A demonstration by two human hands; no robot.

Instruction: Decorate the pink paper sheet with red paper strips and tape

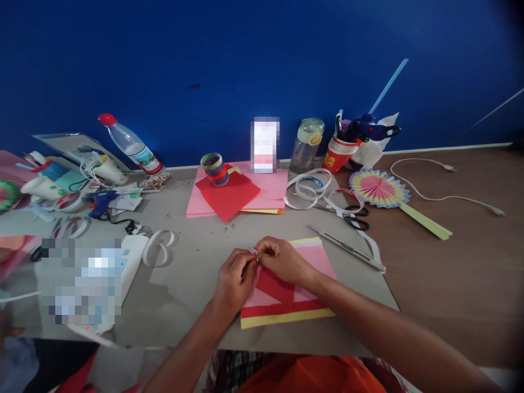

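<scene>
Left hand [233, 281] pinched tight on tiny pale piece [255, 253]; right hand [282, 261] pinches same piece, over red-pink-yellow paper stack [286, 312].

A craft room is showing here: coloured paper sheets [241, 191] are lying mid-frame on the surface [192, 240], a glue gun [100, 201] at left, scissors [355, 217] right of centre.

Both forearms reach forward and come together. The left hand [234, 274] and the right hand [279, 258] meet at the fingertips, fingers curled and pinched closed, knuckles up.
</scene>
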